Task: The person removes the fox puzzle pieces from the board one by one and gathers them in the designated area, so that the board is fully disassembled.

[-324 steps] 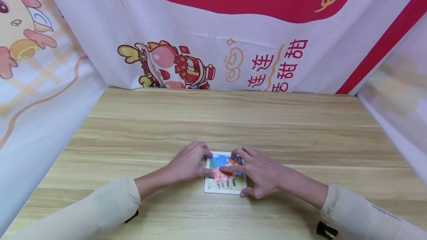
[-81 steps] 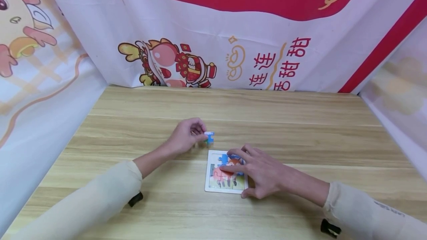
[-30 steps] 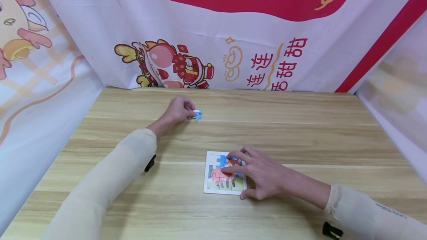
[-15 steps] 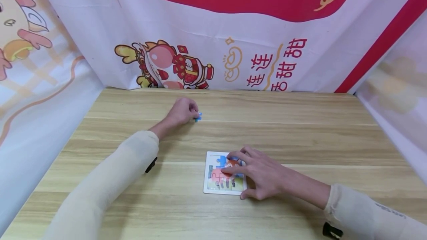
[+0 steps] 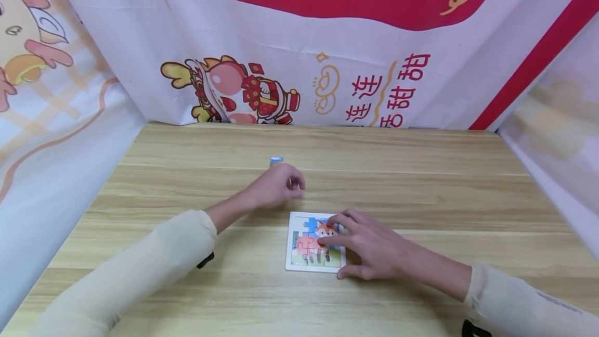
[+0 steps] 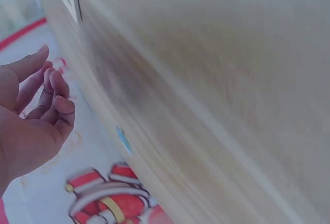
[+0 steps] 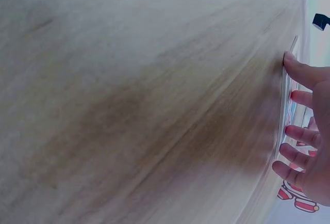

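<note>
A jigsaw puzzle with an orange fox picture lies in a white-rimmed tray (image 5: 288, 246) near the middle of the table. Its upper left corner shows bare white. My right hand (image 5: 374, 247) lies over the tray's right side, two fingertips on the fox and the thumb at the lower right corner. In the right wrist view that hand's fingers (image 7: 304, 136) are spread along the tray. Behind the tray, my left hand (image 5: 277, 187) is over the table with loosely curled fingers and nothing between them. Just beyond it lies a blue puzzle piece (image 5: 276, 159), partly hidden by the hand.
The wood-grain table (image 5: 421, 181) runs back to a white and red printed cloth (image 5: 299, 30). Cloth also hangs on the left and right sides. Both forearms wear cream sleeves (image 5: 140, 259) with dark straps below.
Puzzle pieces have come out of the tray's upper left. My left hand carried a blue piece to the back, let it go and came back towards the tray. The right fingers shifted slightly right.
</note>
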`<state>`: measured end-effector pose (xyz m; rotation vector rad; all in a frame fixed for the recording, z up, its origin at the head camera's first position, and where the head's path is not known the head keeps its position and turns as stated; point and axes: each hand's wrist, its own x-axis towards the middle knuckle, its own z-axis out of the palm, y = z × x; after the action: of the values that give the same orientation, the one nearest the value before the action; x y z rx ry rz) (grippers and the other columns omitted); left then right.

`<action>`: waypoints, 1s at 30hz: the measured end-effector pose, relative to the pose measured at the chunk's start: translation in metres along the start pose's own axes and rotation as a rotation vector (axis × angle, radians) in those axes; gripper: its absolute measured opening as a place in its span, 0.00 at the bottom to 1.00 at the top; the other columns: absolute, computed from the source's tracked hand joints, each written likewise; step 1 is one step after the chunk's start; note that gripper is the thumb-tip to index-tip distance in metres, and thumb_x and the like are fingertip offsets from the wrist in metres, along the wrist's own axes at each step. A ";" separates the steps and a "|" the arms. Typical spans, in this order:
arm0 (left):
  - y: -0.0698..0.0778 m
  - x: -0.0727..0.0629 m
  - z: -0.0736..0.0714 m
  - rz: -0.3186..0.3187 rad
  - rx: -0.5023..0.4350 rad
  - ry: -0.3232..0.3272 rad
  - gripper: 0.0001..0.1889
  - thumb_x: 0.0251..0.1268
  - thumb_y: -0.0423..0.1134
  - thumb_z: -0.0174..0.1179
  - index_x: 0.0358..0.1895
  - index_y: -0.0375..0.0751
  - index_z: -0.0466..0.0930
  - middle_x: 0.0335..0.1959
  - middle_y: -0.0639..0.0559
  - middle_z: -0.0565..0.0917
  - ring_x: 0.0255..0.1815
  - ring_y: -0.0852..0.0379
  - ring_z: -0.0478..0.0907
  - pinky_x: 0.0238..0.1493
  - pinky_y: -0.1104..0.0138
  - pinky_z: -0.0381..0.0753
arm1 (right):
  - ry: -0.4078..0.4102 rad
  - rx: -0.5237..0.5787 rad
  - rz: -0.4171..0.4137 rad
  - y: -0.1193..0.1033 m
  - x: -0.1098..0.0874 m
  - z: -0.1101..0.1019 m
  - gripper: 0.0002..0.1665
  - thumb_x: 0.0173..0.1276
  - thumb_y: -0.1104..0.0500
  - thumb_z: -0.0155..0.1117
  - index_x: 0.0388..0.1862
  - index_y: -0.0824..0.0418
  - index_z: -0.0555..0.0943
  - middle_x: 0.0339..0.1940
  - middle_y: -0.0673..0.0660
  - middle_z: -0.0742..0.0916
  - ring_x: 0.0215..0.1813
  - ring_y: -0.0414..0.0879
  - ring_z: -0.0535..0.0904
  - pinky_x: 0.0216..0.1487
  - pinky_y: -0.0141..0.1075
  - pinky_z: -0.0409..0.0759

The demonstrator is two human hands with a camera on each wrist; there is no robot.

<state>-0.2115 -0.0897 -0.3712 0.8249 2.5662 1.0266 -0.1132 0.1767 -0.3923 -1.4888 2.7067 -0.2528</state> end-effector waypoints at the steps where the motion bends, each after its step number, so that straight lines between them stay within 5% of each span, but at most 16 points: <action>1: 0.003 -0.002 0.003 0.012 0.006 -0.018 0.02 0.67 0.31 0.70 0.38 0.36 0.87 0.28 0.53 0.81 0.31 0.57 0.76 0.36 0.65 0.78 | 0.002 -0.001 0.001 0.000 -0.001 0.000 0.39 0.67 0.29 0.66 0.72 0.44 0.78 0.70 0.57 0.77 0.65 0.52 0.71 0.67 0.53 0.73; 9: 0.020 -0.013 0.019 0.033 0.056 -0.125 0.06 0.65 0.31 0.71 0.43 0.37 0.89 0.30 0.55 0.82 0.33 0.59 0.77 0.38 0.69 0.79 | -0.010 0.020 0.029 -0.002 -0.002 0.001 0.39 0.67 0.29 0.67 0.73 0.42 0.78 0.72 0.57 0.76 0.67 0.51 0.70 0.69 0.52 0.72; 14: 0.021 -0.017 0.025 -0.025 0.059 -0.153 0.09 0.63 0.31 0.72 0.45 0.37 0.89 0.34 0.55 0.84 0.35 0.60 0.78 0.40 0.68 0.81 | 0.006 0.043 0.027 -0.002 -0.003 0.003 0.38 0.67 0.30 0.66 0.73 0.42 0.78 0.72 0.56 0.76 0.68 0.52 0.70 0.69 0.53 0.71; 30: 0.022 -0.022 0.035 -0.039 0.082 -0.154 0.09 0.64 0.34 0.73 0.46 0.37 0.91 0.39 0.52 0.85 0.40 0.59 0.79 0.43 0.67 0.82 | 0.011 0.070 0.034 -0.002 -0.003 0.002 0.39 0.64 0.31 0.71 0.71 0.43 0.79 0.71 0.55 0.77 0.68 0.51 0.70 0.68 0.53 0.73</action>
<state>-0.1698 -0.0702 -0.3804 0.8368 2.4975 0.8177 -0.1100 0.1780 -0.3946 -1.4260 2.6994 -0.3518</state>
